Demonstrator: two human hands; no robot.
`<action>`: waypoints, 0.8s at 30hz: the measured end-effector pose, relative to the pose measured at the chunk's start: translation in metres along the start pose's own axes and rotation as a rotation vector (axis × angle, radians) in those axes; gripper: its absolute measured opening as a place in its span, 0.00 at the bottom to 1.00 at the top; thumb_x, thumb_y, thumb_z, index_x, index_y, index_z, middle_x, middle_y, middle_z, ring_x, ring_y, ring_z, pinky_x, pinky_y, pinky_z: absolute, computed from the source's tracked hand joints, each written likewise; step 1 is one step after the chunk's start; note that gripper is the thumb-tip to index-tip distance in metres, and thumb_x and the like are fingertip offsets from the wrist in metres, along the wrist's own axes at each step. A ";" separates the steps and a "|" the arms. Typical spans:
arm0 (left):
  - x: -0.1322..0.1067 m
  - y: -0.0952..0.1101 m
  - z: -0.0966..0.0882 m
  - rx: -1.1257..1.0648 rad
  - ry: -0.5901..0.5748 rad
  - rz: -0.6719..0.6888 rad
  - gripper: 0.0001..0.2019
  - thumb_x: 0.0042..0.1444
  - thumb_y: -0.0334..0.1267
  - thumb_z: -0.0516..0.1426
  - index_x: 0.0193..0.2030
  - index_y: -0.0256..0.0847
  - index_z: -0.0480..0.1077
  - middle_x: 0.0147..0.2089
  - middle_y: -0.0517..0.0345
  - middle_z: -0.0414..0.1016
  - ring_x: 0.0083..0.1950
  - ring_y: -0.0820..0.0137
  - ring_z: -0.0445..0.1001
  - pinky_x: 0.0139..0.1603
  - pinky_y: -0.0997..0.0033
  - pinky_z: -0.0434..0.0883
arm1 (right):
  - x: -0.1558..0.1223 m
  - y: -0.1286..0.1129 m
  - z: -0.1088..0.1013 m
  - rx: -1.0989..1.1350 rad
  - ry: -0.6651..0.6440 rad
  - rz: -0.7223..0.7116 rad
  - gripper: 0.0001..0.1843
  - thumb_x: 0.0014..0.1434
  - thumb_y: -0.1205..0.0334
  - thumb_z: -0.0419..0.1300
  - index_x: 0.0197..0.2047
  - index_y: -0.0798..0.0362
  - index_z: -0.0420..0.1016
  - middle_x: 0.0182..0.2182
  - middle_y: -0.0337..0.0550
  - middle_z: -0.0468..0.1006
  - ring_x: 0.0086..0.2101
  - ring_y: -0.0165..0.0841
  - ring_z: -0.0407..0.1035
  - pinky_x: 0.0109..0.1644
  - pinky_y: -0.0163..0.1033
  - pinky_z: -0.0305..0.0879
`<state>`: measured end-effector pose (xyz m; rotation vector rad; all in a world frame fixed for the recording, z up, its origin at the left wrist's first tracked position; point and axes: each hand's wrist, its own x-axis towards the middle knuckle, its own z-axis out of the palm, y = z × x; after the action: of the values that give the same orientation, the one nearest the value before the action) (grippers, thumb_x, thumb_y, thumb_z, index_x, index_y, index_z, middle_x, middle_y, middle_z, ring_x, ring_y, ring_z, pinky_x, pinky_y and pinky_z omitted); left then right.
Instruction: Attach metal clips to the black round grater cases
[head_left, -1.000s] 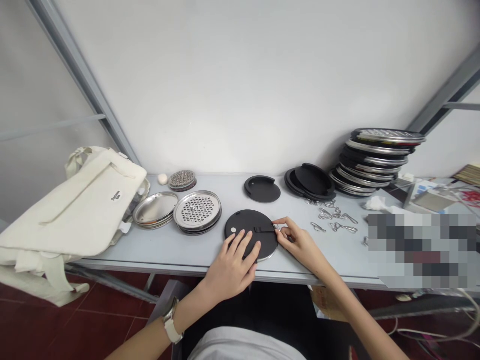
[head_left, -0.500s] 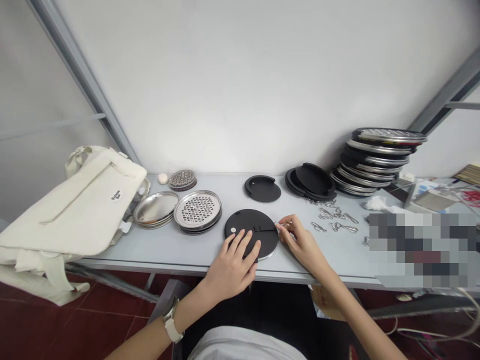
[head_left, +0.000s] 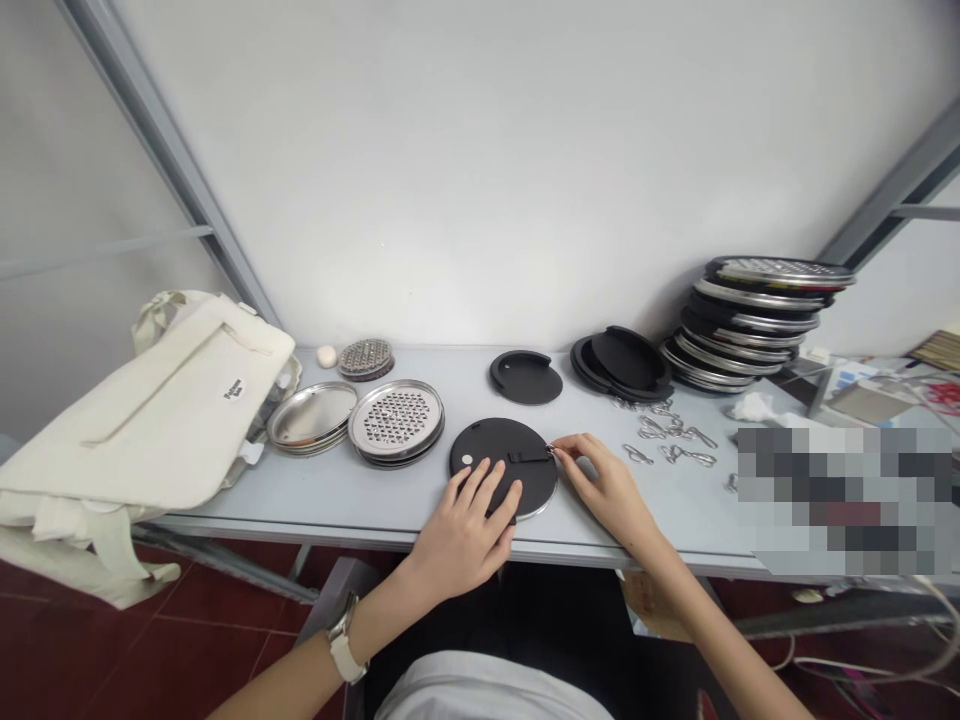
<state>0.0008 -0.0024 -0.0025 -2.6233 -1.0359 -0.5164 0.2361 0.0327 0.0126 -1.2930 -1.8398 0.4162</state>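
Observation:
My left hand [head_left: 466, 525] lies with fingers spread over the near part of a round black disc [head_left: 499, 437], pressing it against the table. The disc has a silvery rim at its near right edge, a pale round dot and a short slot on its right side. At the end of that slot, my right hand [head_left: 606, 490] pinches a small metal wire clip [head_left: 552, 450] between thumb and forefinger. Most of the clip is covered by the fingertips. Several loose wire clips [head_left: 675, 430] lie to the right of this hand.
Metal grater discs [head_left: 397, 418] and plain metal plates [head_left: 311, 412] sit on the left by a cream bag [head_left: 165, 410]. Behind are a black cover [head_left: 526, 376] and stacked black covers [head_left: 630, 362]. A tall leaning stack of discs [head_left: 750, 320] stands back right.
My right fingertips have shifted slightly left, bringing the wire clip onto the disc's edge at the slot. My left hand has stayed in place.

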 end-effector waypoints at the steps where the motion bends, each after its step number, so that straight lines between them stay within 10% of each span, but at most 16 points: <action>1: 0.000 0.000 0.000 -0.002 0.003 -0.001 0.25 0.65 0.40 0.49 0.68 0.37 0.56 0.69 0.42 0.54 0.70 0.53 0.52 0.66 0.52 0.53 | 0.000 0.001 0.001 0.005 -0.004 0.004 0.10 0.67 0.59 0.51 0.41 0.50 0.72 0.38 0.45 0.76 0.40 0.37 0.72 0.48 0.42 0.66; 9: 0.000 0.000 0.000 -0.009 -0.004 -0.003 0.25 0.65 0.40 0.48 0.68 0.37 0.55 0.69 0.43 0.54 0.70 0.53 0.51 0.66 0.52 0.53 | 0.000 0.000 0.001 0.057 -0.074 0.067 0.14 0.67 0.57 0.49 0.49 0.50 0.72 0.44 0.47 0.79 0.42 0.38 0.74 0.47 0.41 0.67; 24: 0.000 0.001 0.000 -0.001 0.013 -0.007 0.25 0.65 0.40 0.49 0.67 0.38 0.57 0.69 0.43 0.55 0.70 0.54 0.53 0.66 0.52 0.54 | -0.001 -0.002 0.001 0.032 -0.177 0.084 0.15 0.69 0.55 0.43 0.53 0.49 0.63 0.24 0.37 0.70 0.24 0.34 0.66 0.32 0.37 0.64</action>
<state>0.0016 -0.0028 -0.0025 -2.6149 -1.0414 -0.5354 0.2345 0.0308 0.0128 -1.3513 -1.9201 0.6205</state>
